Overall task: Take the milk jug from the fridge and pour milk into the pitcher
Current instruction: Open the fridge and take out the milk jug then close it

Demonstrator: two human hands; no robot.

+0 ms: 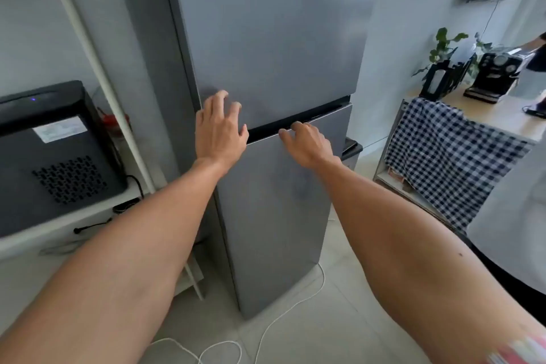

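A tall grey two-door fridge (274,38) fills the middle of the view, both doors closed. A dark gap (322,111) runs between the upper and lower door. My left hand (220,130) is spread flat against the fridge front at the left end of that gap, fingers apart, holding nothing. My right hand (307,143) rests at the top edge of the lower door (277,216), its fingertips curled at the gap. The milk jug and the pitcher are not in view.
A black appliance (50,156) sits on a white shelf at the left, with a white pole (97,68) beside it. A white cable (266,331) trails on the tiled floor. At the right a checked cloth (443,156) hangs from a wooden counter holding a coffee machine (493,77) and plants.
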